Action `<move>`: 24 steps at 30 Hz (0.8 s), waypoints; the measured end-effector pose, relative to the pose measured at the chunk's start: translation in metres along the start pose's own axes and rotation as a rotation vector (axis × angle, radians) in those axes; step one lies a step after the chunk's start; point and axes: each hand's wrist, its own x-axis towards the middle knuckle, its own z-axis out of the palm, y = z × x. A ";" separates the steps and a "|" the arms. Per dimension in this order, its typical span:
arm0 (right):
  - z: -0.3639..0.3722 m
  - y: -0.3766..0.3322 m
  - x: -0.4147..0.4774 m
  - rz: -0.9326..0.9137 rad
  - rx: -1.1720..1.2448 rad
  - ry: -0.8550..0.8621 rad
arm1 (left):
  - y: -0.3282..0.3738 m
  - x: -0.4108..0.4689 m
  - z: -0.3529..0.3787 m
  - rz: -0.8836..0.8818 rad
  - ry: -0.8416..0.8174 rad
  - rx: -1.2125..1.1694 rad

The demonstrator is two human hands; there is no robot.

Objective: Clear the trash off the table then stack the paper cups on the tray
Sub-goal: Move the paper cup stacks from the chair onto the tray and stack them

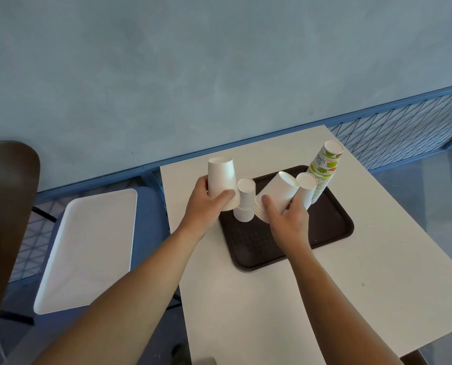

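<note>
A dark brown tray lies on the white table. My left hand grips an upside-down stack of large white paper cups, held upright above the tray's left end. My right hand grips a second stack of large white cups, tilted to the right over the tray. Between the two stands a short stack of small white cups on the tray. Another small white stack and a tall leaning stack of fruit-printed cups stand at the tray's far right.
A white tray rests on a blue chair seat left of the table. A dark brown chair back fills the left edge. A blue wire fence runs behind the table along a blue-grey wall.
</note>
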 end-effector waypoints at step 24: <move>0.024 -0.006 0.044 -0.180 -0.041 0.045 | -0.048 0.066 0.051 -0.003 -0.237 0.463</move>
